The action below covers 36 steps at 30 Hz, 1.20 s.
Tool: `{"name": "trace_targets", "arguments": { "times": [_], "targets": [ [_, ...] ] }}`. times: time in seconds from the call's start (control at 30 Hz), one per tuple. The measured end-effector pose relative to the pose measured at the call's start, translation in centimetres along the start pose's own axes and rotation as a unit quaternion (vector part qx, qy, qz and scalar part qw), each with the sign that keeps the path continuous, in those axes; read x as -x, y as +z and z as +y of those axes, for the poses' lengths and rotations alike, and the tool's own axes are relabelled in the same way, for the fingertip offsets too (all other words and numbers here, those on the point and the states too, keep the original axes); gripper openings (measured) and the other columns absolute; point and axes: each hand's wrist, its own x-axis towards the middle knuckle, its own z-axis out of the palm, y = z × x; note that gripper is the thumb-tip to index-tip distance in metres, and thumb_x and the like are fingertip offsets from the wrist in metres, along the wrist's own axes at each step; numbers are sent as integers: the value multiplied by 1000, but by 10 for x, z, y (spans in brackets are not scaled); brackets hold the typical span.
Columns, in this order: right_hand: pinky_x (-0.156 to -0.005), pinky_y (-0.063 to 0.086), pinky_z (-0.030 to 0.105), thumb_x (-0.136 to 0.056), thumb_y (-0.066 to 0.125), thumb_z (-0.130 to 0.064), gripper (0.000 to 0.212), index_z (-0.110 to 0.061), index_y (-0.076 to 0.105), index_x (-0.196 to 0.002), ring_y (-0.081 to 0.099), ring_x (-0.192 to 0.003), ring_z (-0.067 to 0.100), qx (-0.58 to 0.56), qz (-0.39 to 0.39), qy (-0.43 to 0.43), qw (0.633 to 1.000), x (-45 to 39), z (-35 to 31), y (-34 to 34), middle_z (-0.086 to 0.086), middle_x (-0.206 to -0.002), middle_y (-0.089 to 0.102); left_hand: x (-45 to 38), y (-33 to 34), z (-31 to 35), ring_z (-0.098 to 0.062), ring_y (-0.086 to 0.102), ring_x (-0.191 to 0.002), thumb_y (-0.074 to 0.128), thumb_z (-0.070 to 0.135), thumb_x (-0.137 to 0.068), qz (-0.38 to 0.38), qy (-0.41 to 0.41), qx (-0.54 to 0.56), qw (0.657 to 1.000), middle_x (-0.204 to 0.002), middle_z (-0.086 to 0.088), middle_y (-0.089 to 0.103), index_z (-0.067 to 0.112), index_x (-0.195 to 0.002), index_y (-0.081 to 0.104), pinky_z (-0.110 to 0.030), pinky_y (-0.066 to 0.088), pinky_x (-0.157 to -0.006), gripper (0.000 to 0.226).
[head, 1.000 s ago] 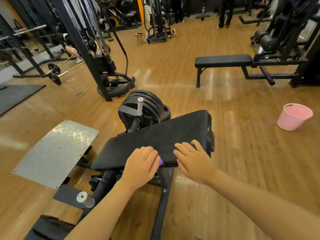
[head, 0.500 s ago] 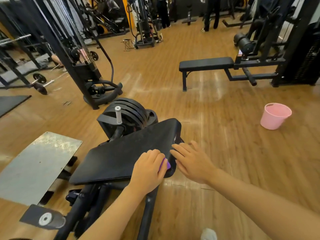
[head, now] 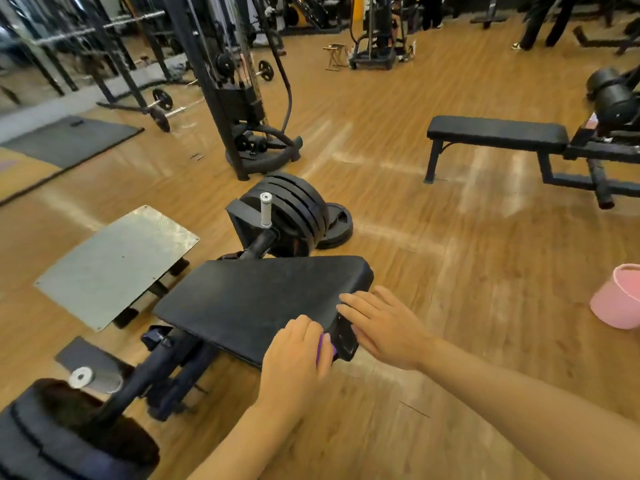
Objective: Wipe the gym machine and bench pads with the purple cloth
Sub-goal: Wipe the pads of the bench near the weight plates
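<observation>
- Pressing down on the near right corner of the black machine pad (head: 263, 299), the left hand (head: 294, 355) has its fingers curled over the purple cloth (head: 325, 347), of which only a small strip shows between the fingers and the pad's edge.
- The cloth sits at that corner, mostly hidden under the left hand, just beside the pad's dark end bracket.
- The right hand (head: 377, 327) lies flat with its fingers straight and slightly spread, the fingertips touching the right end of the pad; it holds nothing.
- The pad is tilted, its far end higher, and it rests on a dark tubular frame (head: 166, 368) that runs toward the lower left.
- A stack of black weight plates (head: 294, 209) stands just beyond the pad, with a short silver-tipped post (head: 265, 209) rising in front of it and one more plate lying flat on the floor beside the stack.
- A diamond-tread metal footplate (head: 117, 265) lies left of the pad, apart from it.
- A second black padded roller or pad (head: 52, 441) fills the lower left corner, blurred.
- A flat black bench (head: 495, 133) stands well apart on the wooden floor (head: 450, 271) to the upper right, joined to another machine.
- A pink bucket (head: 620, 303) sits on the floor at the right edge, partly cut off by the picture.
- A cable machine (head: 239, 98) stands behind the weight plates, and a barbell (head: 162, 105) lies further left near a dark mat.
- People's legs show at the far back of the room.
</observation>
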Motion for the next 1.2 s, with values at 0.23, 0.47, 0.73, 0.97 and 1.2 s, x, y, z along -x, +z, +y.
{"name": "trace_targets", "arguments": {
  "times": [0.23,0.47,0.73,0.97,1.2],
  "targets": [
    [-95,46,40,-93,37,-29,44,-14,63,-124,60,-111,21,-36,32,-127,991,-31,11,0,4,-130,61,0,-9,28,-3,33,-65,72,28,-87,13,-95,-104,990,-72,10,55,23,-75,61,-17,31,-61,17],
    [-97,45,39,-92,42,-31,42,-15,64,-123,59,-113,19,-61,59,-239,967,-15,36,-7,3,-129,62,19,-18,83,-7,42,-65,70,24,-90,39,-201,-147,968,-75,7,54,20,-78,61,-21,36,-60,15],
    [-95,50,40,-95,35,-31,45,-13,65,-123,62,-113,21,-130,35,-246,960,-4,49,-7,4,-128,64,20,3,132,-12,51,-68,64,22,-92,104,-277,-113,949,-81,4,57,17,-82,61,-27,47,-60,11],
    [-96,48,42,-97,37,-29,43,-11,63,-125,60,-115,22,-154,27,-216,964,-20,47,5,6,-130,63,-2,37,96,-20,50,-77,38,28,-102,155,-400,-83,899,-90,-2,53,13,-86,56,-32,33,-66,29],
    [-99,43,40,-98,35,-28,40,-12,62,-123,57,-115,22,-173,27,-206,963,-21,17,21,3,-126,63,6,59,68,-19,48,-86,35,30,-103,139,-388,-82,907,-99,-1,56,15,-95,59,-32,30,-73,29]
  ]
}}
